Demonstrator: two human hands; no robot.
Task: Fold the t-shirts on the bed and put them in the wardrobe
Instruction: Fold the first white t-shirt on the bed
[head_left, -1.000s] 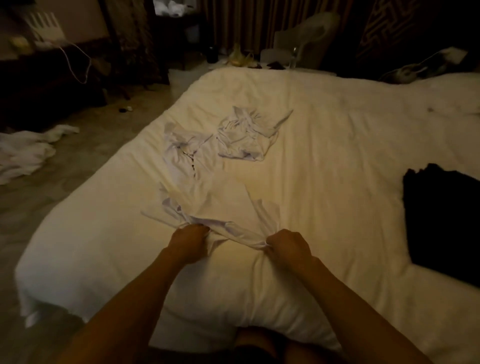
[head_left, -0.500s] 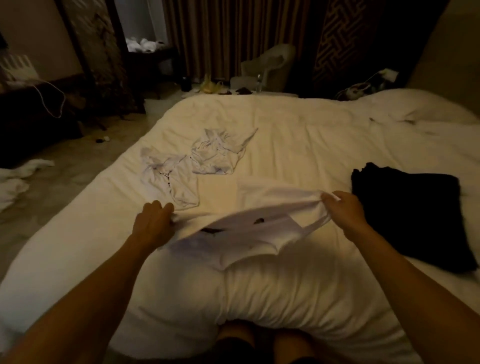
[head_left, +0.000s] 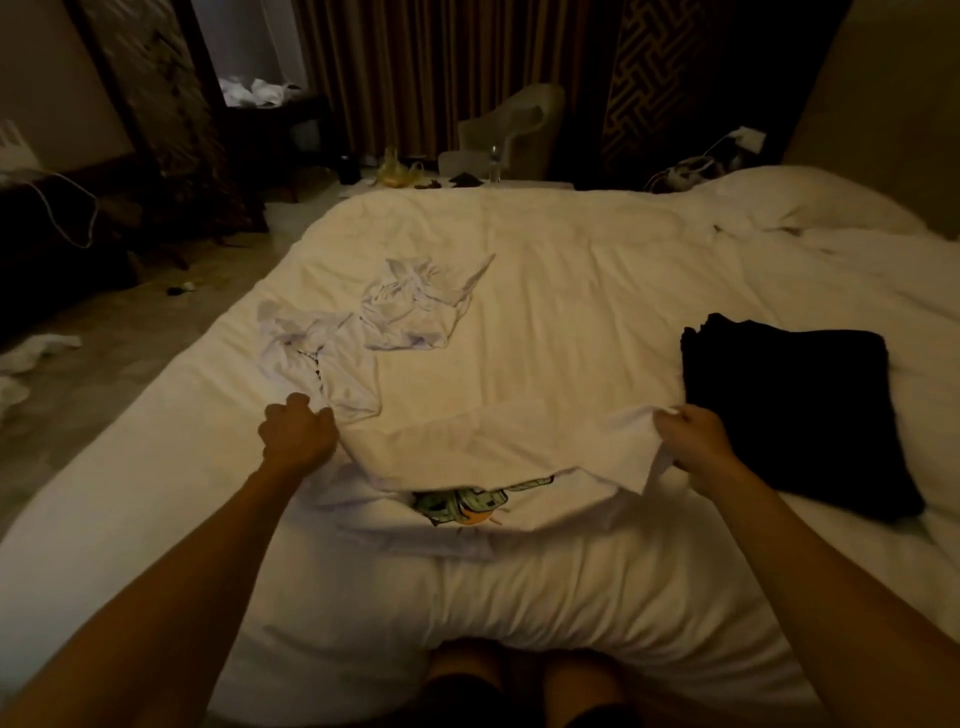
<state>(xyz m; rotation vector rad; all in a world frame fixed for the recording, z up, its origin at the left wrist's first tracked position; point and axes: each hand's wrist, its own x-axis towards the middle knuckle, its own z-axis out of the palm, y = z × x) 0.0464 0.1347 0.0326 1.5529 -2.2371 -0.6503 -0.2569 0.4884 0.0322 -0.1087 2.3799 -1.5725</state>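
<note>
Holding the white t-shirt (head_left: 493, 447) taut across the near part of the bed (head_left: 597, 270), the person is lowering or spreading it, judging by the sagging middle. The left hand (head_left: 298, 439) is gripping the shirt's left edge with its fingers curled round the cloth. The right hand (head_left: 691, 441) is pinching the right edge, a corner of fabric hanging below it.

Faults likely from this position:

- The near portion is lying doubled under the top layer, with the printed graphic (head_left: 462, 504) showing in the gap. Laying the shirt down as it is risks trapping that fold as a crease.
- The left hand is working just beside the nearer crumpled t-shirt (head_left: 322, 364). A sweep to the left risks catching it. The second crumpled t-shirt (head_left: 415, 306) is lying farther off.
- The right hand is working right against the black folded garment (head_left: 795, 410). A pull to the right risks shifting that pile.
- White cloth on white bedding in dim light is making edges hard to read, so misaligned folds are probable.
- The duvet is bulging at the near edge, so the shirt risks sliding toward the person.
</note>
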